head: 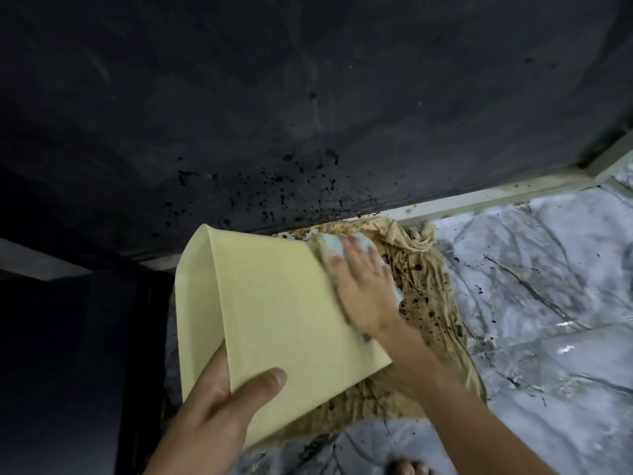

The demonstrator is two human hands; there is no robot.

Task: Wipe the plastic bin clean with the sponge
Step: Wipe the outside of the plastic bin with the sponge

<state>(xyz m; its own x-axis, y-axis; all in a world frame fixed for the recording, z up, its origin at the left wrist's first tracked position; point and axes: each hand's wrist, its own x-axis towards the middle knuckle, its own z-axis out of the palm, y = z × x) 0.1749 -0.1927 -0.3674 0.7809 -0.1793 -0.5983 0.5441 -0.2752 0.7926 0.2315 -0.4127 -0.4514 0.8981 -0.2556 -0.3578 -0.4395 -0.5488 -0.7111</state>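
Observation:
A pale yellow plastic bin (270, 310) lies tipped on its side, its outer wall facing up at me. My left hand (219, 406) grips the bin's near rim, thumb on the outside wall. My right hand (363, 289) presses a light blue sponge (334, 246) flat against the bin's right edge; most of the sponge is hidden under my palm and fingers, with a strip showing near my wrist. The hand looks blurred.
A stained tan cloth (424, 293) with dark spots lies bunched under and right of the bin on the marbled floor (548, 269). A dark wall (274, 97) with dark splatter rises behind, with a pale baseboard. A dark cabinet stands at the left. Toes show at the bottom edge.

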